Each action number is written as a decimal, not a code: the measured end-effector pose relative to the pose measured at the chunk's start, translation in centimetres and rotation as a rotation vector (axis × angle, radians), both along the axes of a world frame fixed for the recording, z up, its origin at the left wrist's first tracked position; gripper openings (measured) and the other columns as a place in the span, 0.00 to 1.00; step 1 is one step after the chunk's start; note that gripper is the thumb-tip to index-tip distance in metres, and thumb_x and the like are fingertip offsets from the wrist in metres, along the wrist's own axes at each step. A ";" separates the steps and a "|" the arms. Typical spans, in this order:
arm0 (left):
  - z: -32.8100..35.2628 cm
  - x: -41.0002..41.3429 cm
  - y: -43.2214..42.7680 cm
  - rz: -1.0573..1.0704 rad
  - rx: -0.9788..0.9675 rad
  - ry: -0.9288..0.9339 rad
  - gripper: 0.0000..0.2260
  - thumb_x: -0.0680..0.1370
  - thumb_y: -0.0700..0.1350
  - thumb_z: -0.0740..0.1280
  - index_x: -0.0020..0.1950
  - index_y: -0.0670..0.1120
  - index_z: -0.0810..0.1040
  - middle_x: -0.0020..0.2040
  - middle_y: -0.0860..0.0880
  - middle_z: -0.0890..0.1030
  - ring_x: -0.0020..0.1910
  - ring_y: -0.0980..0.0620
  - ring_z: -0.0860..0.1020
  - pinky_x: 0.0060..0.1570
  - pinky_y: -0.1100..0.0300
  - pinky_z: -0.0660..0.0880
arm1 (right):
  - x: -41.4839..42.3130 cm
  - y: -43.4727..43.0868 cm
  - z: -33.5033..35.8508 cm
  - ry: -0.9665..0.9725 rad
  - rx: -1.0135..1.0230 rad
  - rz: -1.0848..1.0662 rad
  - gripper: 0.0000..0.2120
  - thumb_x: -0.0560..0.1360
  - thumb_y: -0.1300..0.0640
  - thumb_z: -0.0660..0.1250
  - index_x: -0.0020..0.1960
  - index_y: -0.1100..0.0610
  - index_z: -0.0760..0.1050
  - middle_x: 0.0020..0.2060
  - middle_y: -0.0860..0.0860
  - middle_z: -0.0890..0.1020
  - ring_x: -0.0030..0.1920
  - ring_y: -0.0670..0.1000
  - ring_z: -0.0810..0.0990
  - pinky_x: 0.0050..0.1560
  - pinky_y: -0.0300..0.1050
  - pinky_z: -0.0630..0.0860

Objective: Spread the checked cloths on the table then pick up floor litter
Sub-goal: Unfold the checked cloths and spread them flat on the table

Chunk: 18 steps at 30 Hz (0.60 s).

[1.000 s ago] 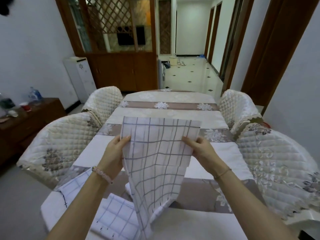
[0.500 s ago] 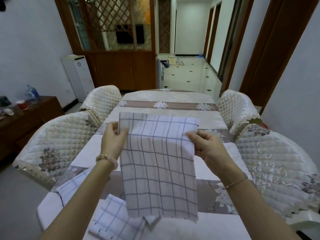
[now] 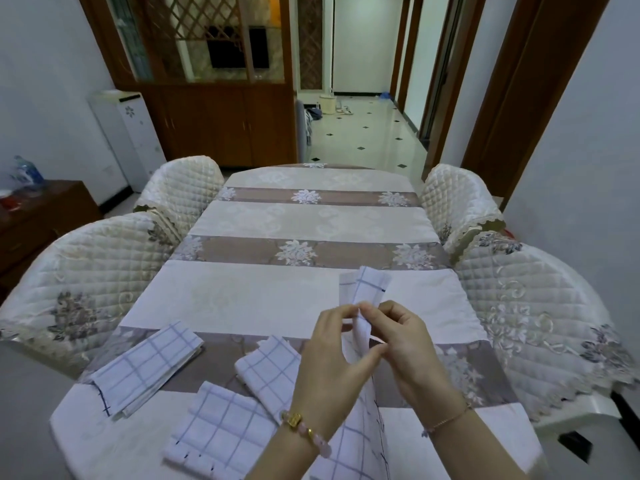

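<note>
My left hand and my right hand are close together above the near part of the table, both pinching a white checked cloth bunched between them. Its top corner sticks up past my fingers and the rest hangs down between my wrists. Three folded checked cloths lie on the table: one at the near left, one in the middle, one nearest me.
Four quilted cream chairs flank the table, two on the left and two on the right. A dark wooden sideboard stands at far left, a white cabinet behind it. A tiled hallway opens beyond.
The cloth was held spread wide and flat between my hands; now my hands have come together and lowered, gathering it into a narrow bunch. My view tilted down.
</note>
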<state>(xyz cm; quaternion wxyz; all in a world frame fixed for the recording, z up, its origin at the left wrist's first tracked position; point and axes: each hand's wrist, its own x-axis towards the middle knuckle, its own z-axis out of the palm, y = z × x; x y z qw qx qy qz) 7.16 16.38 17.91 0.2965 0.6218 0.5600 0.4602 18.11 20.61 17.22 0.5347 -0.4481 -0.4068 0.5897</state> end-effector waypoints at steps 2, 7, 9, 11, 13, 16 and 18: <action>-0.4 -0.1 -0.2 -0.014 -0.024 0.009 0.18 0.71 0.48 0.71 0.54 0.65 0.68 0.53 0.66 0.75 0.54 0.71 0.73 0.50 0.77 0.70 | 0.0 -0.2 -0.4 0.005 -0.024 -0.008 0.12 0.72 0.57 0.72 0.33 0.58 0.72 0.27 0.51 0.77 0.33 0.51 0.80 0.29 0.37 0.74; -1.4 -0.6 -0.2 -0.036 -0.144 -0.210 0.09 0.74 0.46 0.70 0.51 0.57 0.76 0.50 0.60 0.82 0.52 0.65 0.79 0.50 0.68 0.77 | -0.2 -0.4 -1.0 0.018 -0.057 0.031 0.13 0.68 0.52 0.73 0.34 0.58 0.71 0.24 0.46 0.76 0.30 0.48 0.78 0.33 0.38 0.77; -1.6 -0.9 0.0 -0.019 -0.220 -0.339 0.06 0.74 0.44 0.70 0.49 0.53 0.79 0.48 0.54 0.84 0.51 0.59 0.81 0.51 0.58 0.79 | -0.2 -0.4 -1.2 0.016 -0.075 0.065 0.13 0.67 0.50 0.72 0.33 0.56 0.73 0.25 0.46 0.77 0.30 0.45 0.78 0.34 0.36 0.77; -1.9 -1.2 0.1 0.009 -0.272 -0.409 0.04 0.74 0.43 0.69 0.48 0.50 0.80 0.47 0.51 0.84 0.49 0.57 0.82 0.49 0.56 0.80 | -0.2 -0.4 -1.6 0.028 -0.077 0.097 0.10 0.71 0.51 0.70 0.32 0.54 0.78 0.29 0.47 0.80 0.33 0.44 0.80 0.35 0.35 0.77; -2.0 -1.5 0.2 0.024 -0.309 -0.464 0.04 0.75 0.43 0.68 0.48 0.49 0.80 0.45 0.51 0.85 0.46 0.60 0.82 0.44 0.59 0.81 | -0.2 -0.5 -1.9 0.024 -0.074 0.113 0.11 0.74 0.55 0.68 0.33 0.52 0.81 0.31 0.46 0.81 0.34 0.43 0.80 0.35 0.33 0.77; -2.3 -1.7 0.2 0.018 -0.330 -0.544 0.04 0.75 0.42 0.68 0.49 0.46 0.81 0.43 0.51 0.85 0.44 0.60 0.82 0.39 0.62 0.80 | -0.4 -0.5 -2.2 0.018 -0.077 0.125 0.12 0.75 0.58 0.67 0.34 0.52 0.82 0.32 0.47 0.82 0.34 0.44 0.80 0.35 0.34 0.76; -2.4 -1.7 0.1 0.023 -0.335 -0.584 0.05 0.75 0.44 0.68 0.49 0.45 0.80 0.41 0.51 0.85 0.44 0.58 0.83 0.40 0.59 0.81 | -0.4 -0.5 -2.4 0.016 -0.072 0.137 0.11 0.76 0.58 0.67 0.36 0.52 0.82 0.33 0.49 0.82 0.36 0.46 0.80 0.36 0.35 0.77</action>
